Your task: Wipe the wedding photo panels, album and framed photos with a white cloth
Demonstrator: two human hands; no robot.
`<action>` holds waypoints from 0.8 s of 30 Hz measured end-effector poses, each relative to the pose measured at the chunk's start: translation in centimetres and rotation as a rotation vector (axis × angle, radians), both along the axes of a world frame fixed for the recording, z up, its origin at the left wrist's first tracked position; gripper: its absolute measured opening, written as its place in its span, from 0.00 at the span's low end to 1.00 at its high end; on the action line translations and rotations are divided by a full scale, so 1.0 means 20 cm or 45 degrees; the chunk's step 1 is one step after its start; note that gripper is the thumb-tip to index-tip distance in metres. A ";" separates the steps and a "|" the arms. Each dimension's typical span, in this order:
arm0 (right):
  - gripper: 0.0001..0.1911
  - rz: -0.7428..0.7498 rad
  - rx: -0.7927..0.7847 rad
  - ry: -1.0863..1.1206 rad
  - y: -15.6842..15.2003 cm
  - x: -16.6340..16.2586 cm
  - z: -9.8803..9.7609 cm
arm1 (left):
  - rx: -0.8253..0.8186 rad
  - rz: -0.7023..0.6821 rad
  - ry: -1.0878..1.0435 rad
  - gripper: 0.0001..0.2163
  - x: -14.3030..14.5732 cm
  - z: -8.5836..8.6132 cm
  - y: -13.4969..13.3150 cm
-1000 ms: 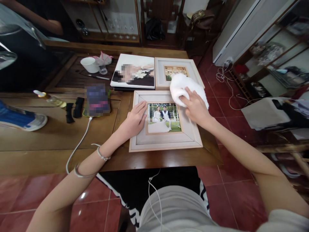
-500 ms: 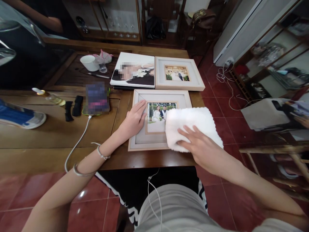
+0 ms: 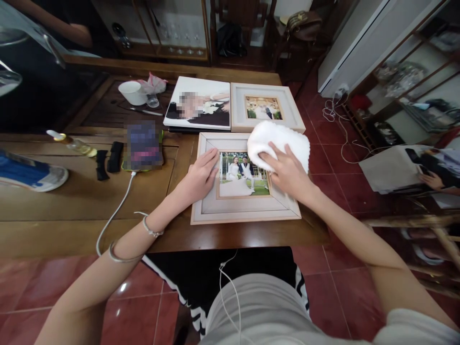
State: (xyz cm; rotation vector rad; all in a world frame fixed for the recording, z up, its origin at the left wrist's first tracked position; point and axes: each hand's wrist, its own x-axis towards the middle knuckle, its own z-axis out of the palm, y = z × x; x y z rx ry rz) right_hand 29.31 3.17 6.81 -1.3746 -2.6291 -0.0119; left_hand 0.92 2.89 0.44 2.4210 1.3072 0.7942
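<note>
A light wooden picture frame point(image 3: 247, 214) lies flat near the table's front edge, with a printed photo point(image 3: 237, 179) of a couple in its middle. My left hand point(image 3: 201, 179) rests flat on the frame's left side, fingers stretched out. At the upper right corner, my right hand point(image 3: 289, 170) presses a folded white towel point(image 3: 280, 134) onto the frame, the cloth tucked between thumb and fingers. The towel hides that corner and overlaps the lower edge of a second picture frame point(image 3: 293, 103) behind.
Left of that frame lies a wedding picture panel point(image 3: 212, 117). A white cup point(image 3: 132, 93), a phone-like item point(image 3: 143, 146) on a white cable, a dropper bottle point(image 3: 77, 145) and a blue-white bottle point(image 3: 32, 172) stand leftward. Another person's arm point(image 3: 77, 33) shows at upper left.
My right hand has slid the towel away from me, from the frame's lower right to its upper right corner, uncovering the photo. My left hand stays put. Another hand appears at the right edge.
</note>
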 end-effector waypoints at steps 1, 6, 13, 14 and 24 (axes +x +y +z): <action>0.36 0.015 0.028 0.013 0.07 0.00 -0.01 | 0.001 0.002 -0.002 0.23 0.00 0.00 0.00; 0.36 0.125 0.028 -0.060 0.23 -0.02 -0.03 | 0.035 0.012 0.002 0.23 0.00 0.00 0.00; 0.33 0.333 -0.161 -0.242 -0.19 -0.01 0.06 | 0.012 0.049 -0.013 0.23 0.01 0.00 -0.01; 0.32 0.384 -0.200 -0.248 -0.27 0.00 0.10 | 0.012 0.056 -0.009 0.23 0.01 0.00 -0.01; 0.38 0.527 -0.365 -0.095 -0.55 0.02 0.23 | -0.033 0.009 0.009 0.23 0.00 0.02 -0.01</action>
